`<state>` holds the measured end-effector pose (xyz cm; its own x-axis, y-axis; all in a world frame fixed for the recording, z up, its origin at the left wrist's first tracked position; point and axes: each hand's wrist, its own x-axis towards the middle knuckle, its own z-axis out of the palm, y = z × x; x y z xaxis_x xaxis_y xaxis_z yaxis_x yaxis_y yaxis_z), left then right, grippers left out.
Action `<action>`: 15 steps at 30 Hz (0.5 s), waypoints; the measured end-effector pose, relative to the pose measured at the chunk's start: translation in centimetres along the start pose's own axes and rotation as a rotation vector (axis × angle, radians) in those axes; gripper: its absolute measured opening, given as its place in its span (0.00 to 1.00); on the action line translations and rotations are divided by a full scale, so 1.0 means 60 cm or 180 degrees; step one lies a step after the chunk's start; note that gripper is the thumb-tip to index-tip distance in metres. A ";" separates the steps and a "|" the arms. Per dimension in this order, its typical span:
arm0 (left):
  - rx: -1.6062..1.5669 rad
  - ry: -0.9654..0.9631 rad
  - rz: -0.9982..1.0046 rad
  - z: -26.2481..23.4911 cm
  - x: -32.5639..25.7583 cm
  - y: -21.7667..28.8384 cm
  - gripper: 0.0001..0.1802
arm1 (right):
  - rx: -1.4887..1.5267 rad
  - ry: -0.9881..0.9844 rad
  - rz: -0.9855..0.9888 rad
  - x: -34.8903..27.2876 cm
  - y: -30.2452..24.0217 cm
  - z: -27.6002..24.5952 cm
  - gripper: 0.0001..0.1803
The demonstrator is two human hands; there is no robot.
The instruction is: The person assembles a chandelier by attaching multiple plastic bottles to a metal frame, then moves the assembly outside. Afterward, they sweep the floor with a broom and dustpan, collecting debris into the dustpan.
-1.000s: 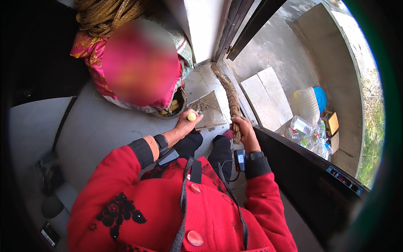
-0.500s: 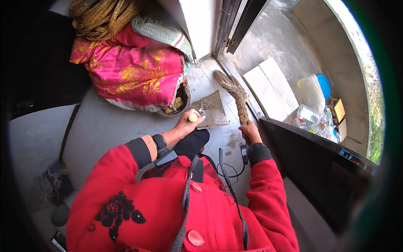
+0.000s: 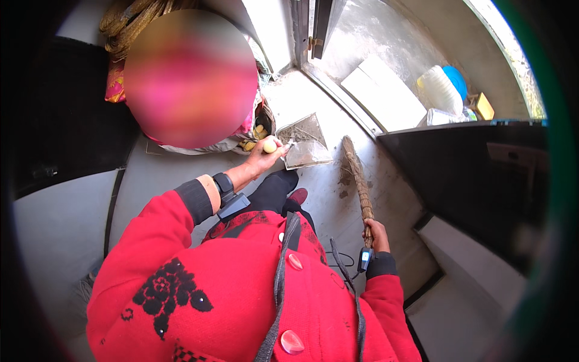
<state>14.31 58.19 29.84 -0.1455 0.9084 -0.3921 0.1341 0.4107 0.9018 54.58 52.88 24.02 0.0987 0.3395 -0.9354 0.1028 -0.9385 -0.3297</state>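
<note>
My left hand (image 3: 259, 160) is closed around the dustpan's handle, whose pale yellow round end (image 3: 269, 146) points up. The dustpan (image 3: 308, 154) rests on the floor just beyond that hand, with grey-brown dirt (image 3: 303, 130) in its far part. My right hand (image 3: 378, 235) grips the lower end of a bound straw broom (image 3: 360, 184). The broom reaches away from me, its far tip on or close to the floor to the right of the dustpan; I cannot tell whether it touches. A dark shoe tip (image 3: 298, 195) shows below the dustpan.
A basket (image 3: 265, 117) holding yellowish things stands left of the dustpan, under a pink cloth bundle mostly hidden by a blurred patch. On the right are a black door (image 3: 458, 175) and its sill (image 3: 341, 99). Outside lie a white board (image 3: 386, 96) and plastic containers (image 3: 440, 90).
My right hand has drawn the broom back from the doorway, toward me and slightly right. The black door stands further across the opening. My left hand still holds the dustpan.
</note>
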 end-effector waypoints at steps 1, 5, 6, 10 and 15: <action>-0.0045 -0.0060 -0.0029 0.002 -0.002 0.006 0.07 | 0.0253 -0.0009 0.0202 -0.009 0.029 -0.004 0.09; -0.0093 -0.0320 0.0242 0.012 0.002 0.018 0.07 | 0.0964 0.0347 0.0424 -0.028 0.143 -0.011 0.10; -0.0061 -0.0405 0.0204 0.016 0.007 0.018 0.07 | 0.1106 0.0421 0.0433 -0.032 0.170 -0.009 0.10; 0.0231 -0.0418 -0.0157 0.007 0.020 -0.006 0.07 | 0.1558 0.0603 0.0505 -0.040 0.267 0.018 0.12; 0.0532 -0.0735 -0.0277 0.003 0.026 -0.059 0.08 | 0.1998 0.1062 0.0639 -0.088 0.408 0.082 0.11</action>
<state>13.76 58.19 26.02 0.0608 0.8552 -0.5147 0.2934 0.4776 0.8281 51.72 27.78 20.27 0.3622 0.0646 -0.9299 -0.5248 -0.8103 -0.2607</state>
